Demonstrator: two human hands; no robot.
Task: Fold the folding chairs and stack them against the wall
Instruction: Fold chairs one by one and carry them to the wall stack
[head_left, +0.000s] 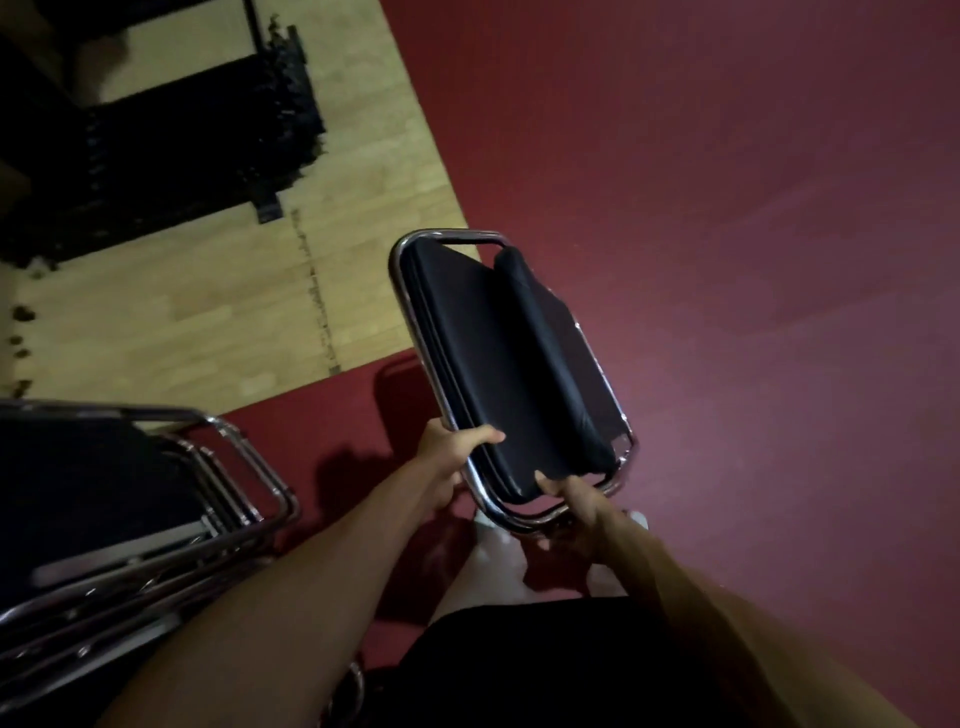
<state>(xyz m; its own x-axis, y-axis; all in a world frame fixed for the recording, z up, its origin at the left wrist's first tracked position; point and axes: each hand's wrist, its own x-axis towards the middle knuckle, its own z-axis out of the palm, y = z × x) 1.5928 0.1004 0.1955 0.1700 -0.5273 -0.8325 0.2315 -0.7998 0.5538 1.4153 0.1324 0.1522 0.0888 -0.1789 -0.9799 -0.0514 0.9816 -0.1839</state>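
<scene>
A folded chair (498, 364) with black padding and a chrome tube frame hangs in front of me above the red floor. My left hand (454, 452) grips its near left edge, thumb lying over the black cushion. My right hand (576, 506) grips the chrome tube at the near bottom end, fingers curled round it. To my left, several folded chairs (130, 519) of the same kind lie stacked together, chrome frames overlapping.
Red carpet (727, 260) covers the right and the foreground. A light wooden floor (208, 312) lies at upper left, with a dark black rack or frame (182, 140) on it. My legs and white shoes (493, 540) are below the held chair.
</scene>
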